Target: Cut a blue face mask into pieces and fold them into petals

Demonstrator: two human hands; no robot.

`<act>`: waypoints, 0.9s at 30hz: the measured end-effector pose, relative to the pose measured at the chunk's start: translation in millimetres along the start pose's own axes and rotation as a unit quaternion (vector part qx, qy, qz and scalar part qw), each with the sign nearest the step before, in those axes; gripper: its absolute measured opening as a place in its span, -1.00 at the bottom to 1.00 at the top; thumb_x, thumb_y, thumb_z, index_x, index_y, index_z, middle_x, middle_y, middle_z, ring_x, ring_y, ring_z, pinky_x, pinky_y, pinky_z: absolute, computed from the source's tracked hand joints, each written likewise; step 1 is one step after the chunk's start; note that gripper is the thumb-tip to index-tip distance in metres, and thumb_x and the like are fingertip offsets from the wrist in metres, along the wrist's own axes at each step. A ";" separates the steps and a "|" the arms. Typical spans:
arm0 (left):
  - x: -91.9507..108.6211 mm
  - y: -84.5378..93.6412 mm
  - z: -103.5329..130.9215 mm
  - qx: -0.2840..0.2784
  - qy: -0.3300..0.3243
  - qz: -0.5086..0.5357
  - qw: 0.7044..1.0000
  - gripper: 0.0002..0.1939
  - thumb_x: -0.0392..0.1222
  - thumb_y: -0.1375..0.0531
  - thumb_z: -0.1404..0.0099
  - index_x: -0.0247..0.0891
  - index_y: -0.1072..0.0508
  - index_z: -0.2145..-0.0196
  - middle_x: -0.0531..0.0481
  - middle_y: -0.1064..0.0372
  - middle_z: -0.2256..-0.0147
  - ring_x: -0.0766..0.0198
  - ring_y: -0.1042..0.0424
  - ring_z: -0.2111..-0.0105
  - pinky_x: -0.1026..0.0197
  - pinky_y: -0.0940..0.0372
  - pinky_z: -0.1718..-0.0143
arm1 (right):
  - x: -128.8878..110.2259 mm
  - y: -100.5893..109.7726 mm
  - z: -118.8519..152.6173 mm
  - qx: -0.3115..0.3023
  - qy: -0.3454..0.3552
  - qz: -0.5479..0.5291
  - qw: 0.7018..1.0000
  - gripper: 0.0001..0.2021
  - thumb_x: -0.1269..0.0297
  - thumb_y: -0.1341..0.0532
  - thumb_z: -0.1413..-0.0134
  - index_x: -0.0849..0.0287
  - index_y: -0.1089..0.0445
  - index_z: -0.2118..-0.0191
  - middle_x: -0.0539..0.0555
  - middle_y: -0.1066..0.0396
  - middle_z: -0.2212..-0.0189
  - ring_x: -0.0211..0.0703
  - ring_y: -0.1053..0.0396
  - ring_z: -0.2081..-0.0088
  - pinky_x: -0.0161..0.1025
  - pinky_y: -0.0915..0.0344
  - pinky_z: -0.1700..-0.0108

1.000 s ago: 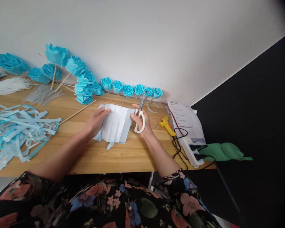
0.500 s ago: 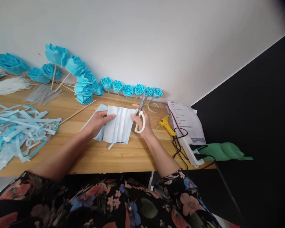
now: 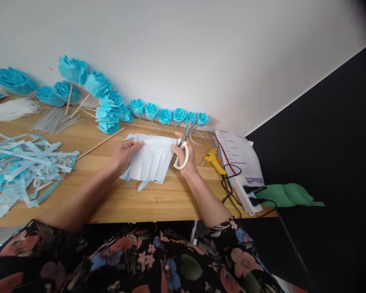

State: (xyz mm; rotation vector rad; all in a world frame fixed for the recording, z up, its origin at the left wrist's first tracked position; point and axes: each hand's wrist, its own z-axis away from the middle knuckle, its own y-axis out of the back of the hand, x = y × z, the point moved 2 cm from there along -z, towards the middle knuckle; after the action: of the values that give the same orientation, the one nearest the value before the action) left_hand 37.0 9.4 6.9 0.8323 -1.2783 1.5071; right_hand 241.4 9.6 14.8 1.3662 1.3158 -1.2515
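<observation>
I see bare wood along the middle of the tabletop's (image 3: 158,207) front edge, leaving open room in front of the hands. Beyond that, I have the left hand (image 3: 123,156) pinching the pleated sheet (image 3: 152,156) by its left side, thumb on top, while the right hand (image 3: 190,158) is wrapped around the scissors (image 3: 186,135), its thumb at the sheet's right edge. The sheet is over the middle of the tabletop. Since half a second ago its pleats have spread wider and the scissors have shifted right; I read that as handling the sheet rather than cutting, since the blades point toward the back edge, away from it. Sideways room is tighter: the strips (image 3: 27,171) crowd the left end, the glue gun (image 3: 214,160) and power strip (image 3: 245,195) the right. Farther off, a ring (image 3: 198,144) lies near the back edge, which the flowers (image 3: 164,116) line.
</observation>
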 end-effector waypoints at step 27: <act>-5.1 0.7 -2.0 -0.026 0.008 0.025 0.999 -0.55 -0.13 -0.42 0.10 -0.36 -0.55 0.22 -0.18 -0.59 0.30 -0.12 -0.57 0.20 0.02 -0.49 0.23 | 9.4 0.4 -5.0 -0.030 -0.030 -0.037 0.998 -0.48 0.16 -0.35 0.14 0.09 -0.42 -0.03 -0.04 -0.31 0.40 -0.25 -0.26 0.38 -0.27 -0.29 0.28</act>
State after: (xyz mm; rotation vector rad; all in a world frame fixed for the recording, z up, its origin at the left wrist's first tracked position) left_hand 38.1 10.1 1.6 0.7575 -1.3298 1.5110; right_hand 241.9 15.9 6.2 1.2396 1.3627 -1.2822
